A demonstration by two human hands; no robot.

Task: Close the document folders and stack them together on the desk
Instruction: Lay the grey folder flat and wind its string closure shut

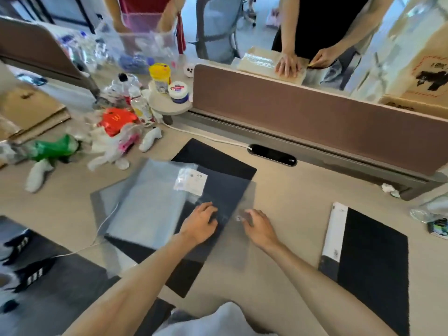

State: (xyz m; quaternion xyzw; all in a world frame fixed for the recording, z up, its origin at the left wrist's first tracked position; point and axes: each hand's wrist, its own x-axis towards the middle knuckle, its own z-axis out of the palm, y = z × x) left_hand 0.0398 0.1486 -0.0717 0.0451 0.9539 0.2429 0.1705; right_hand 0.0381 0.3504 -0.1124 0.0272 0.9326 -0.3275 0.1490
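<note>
A pile of folders lies in the middle of the desk. A black folder (pixel 218 156) is at the bottom, and a dark grey folder (pixel 225 187) lies on it under a translucent cover (pixel 247 238). A pale blue plastic sleeve (pixel 145 204) with a white label (pixel 191 181) overlaps the pile's left side. My left hand (pixel 201 224) rests palm down on the dark grey folder. My right hand (pixel 258 225) pinches the translucent cover near its right edge. A separate black folder (pixel 373 263) with a white spine strip (pixel 335 231) lies shut at the right.
Bottles, jars and crumpled bags (pixel 116 122) crowd the far left of the desk. A brown divider panel (pixel 315 112) runs along the back, with a cable slot (pixel 271 155) in front of it. A white cable (pixel 101 229) crosses the left side. Two people stand beyond the divider.
</note>
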